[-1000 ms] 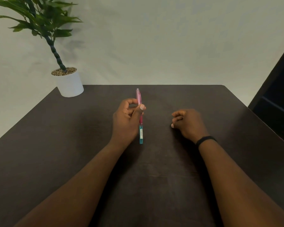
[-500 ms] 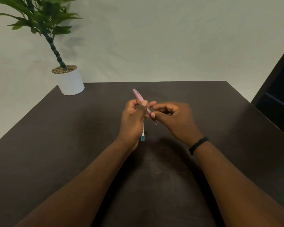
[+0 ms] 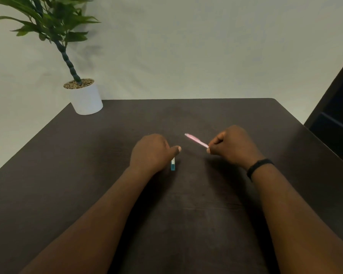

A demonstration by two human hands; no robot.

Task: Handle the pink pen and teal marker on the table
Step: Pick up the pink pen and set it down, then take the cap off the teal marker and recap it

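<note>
My right hand grips the pink pen by one end, and the pen sticks out up and to the left above the dark table. My left hand is closed over the teal marker. Only the marker's lower end with its white label shows below the thumb, close to the table top; the rest is hidden by the hand. The two hands are apart, with a gap of bare table between them.
A white pot with a green plant stands at the table's far left corner. A dark piece of furniture rises past the table's right edge. A black band circles my right wrist.
The pink pen passed from my left hand to my right hand, which carried it off to the right. My left hand lowered and stays over the teal marker.
</note>
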